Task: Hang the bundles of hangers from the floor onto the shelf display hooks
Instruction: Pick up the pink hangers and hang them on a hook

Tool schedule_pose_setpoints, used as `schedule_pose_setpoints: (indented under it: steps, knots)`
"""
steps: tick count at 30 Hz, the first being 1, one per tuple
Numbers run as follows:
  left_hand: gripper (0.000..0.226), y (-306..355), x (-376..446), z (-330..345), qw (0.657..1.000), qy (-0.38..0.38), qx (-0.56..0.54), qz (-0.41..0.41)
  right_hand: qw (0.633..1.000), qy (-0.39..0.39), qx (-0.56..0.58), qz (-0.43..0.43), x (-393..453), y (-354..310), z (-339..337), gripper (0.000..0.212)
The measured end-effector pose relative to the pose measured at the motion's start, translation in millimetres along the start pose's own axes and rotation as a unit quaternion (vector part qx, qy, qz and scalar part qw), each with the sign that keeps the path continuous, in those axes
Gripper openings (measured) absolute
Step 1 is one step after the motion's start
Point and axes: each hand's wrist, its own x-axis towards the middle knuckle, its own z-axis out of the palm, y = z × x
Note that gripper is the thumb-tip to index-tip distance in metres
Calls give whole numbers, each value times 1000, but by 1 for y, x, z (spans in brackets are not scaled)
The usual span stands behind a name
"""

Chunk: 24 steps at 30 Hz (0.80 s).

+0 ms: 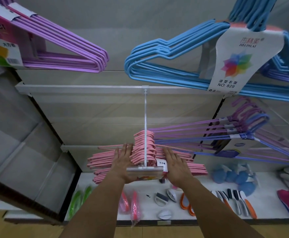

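Several bundles of pink hangers (106, 160) hang on a white display hook (145, 127) that juts from the shelf rail toward me. My left hand (123, 162) lies flat against the left side of the pink hooks, fingers spread, its palm at the clear price tag holder (144, 170) on the hook's tip. My right hand (176, 165) presses flat on the right side of the same bundles, beside a white label. Both hands squeeze the pink stack between them.
Purple hangers (68, 48) hang upper left, blue hangers (171, 59) with a white card upper right, purple and blue bundles (226, 133) to the right. The white shelf (200, 212) below holds brushes, packets and blue sponges. A dark upright post (68, 162) stands at left.
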Motion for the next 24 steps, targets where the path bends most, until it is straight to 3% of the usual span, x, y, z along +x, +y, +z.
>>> schedule_pose_setpoints:
  steps: [6,24]
  knots:
    - [78,-5,8,-8,1000,2,-19,10,1000,0,2,10,13,-5,-6,89]
    - [76,-5,31,-1,1000,13,-14,-12,999,15,-27,16,34,0,-9,92]
